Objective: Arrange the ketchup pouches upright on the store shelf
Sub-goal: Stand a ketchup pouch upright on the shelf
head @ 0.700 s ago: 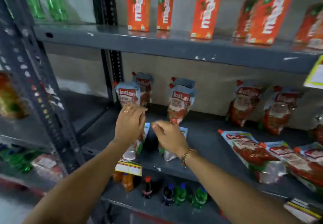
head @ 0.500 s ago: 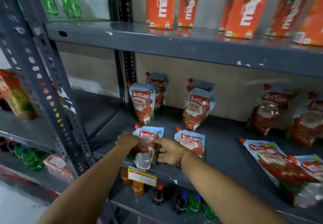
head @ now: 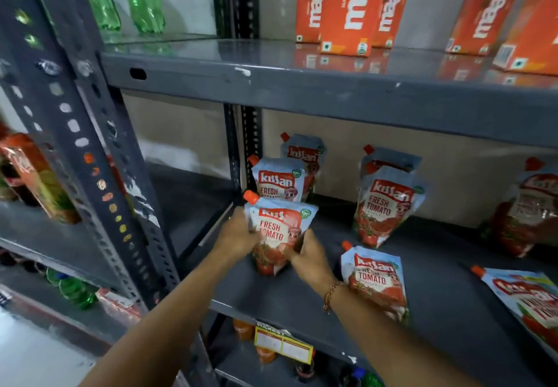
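Standing a ketchup pouch (head: 279, 235) up near the left end of the grey metal shelf (head: 302, 299), the person has it pinched between both palms: the left hand (head: 238, 235) wraps its left edge and the right hand (head: 308, 255) its lower right edge, fingers of both curled closed around the pouch. It sits just in front of an upright pouch (head: 279, 179), with another one behind that by the wall.

To my eye the step goes best if the bottom gusset is spread flat on the shelf before letting go; the sauce should settle low so the pouch doesn't slump forward. Squaring its printed face to the front and keeping it in line with the one behind would make a neat row. Release should be gentle, both sides together.

These pouches are soft, glossy film, pale blue on top and red below, with an orange cap at one upper corner. They look floppy and bulge where full. A flat pouch (head: 376, 281) lies just beside the right wrist, and another lying pouch (head: 525, 299) is well to the right, so more remain to be stood up
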Demonstrator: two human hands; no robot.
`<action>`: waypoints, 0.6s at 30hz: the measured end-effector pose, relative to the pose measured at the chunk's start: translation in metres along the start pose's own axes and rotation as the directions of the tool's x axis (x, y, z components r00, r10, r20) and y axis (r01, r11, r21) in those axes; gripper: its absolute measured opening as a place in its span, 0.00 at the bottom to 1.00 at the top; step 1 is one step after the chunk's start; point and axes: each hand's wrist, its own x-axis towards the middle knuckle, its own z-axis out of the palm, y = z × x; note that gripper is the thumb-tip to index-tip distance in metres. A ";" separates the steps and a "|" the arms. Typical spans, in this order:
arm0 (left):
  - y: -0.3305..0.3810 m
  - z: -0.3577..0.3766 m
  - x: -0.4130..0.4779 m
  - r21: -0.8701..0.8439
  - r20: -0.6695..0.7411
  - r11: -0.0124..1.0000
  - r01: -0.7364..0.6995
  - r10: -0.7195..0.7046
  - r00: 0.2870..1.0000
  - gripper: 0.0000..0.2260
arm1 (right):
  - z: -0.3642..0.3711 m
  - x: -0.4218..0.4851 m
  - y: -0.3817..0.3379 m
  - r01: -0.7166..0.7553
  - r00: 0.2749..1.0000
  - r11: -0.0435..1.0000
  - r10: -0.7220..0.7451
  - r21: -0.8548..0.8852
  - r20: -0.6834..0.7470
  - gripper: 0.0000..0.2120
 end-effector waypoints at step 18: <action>0.045 0.134 -0.042 -0.071 0.738 0.841 0.536 -0.317 0.595 0.03 | -0.119 -0.024 0.027 -0.609 0.652 0.759 0.644 0.231 -0.400 0.25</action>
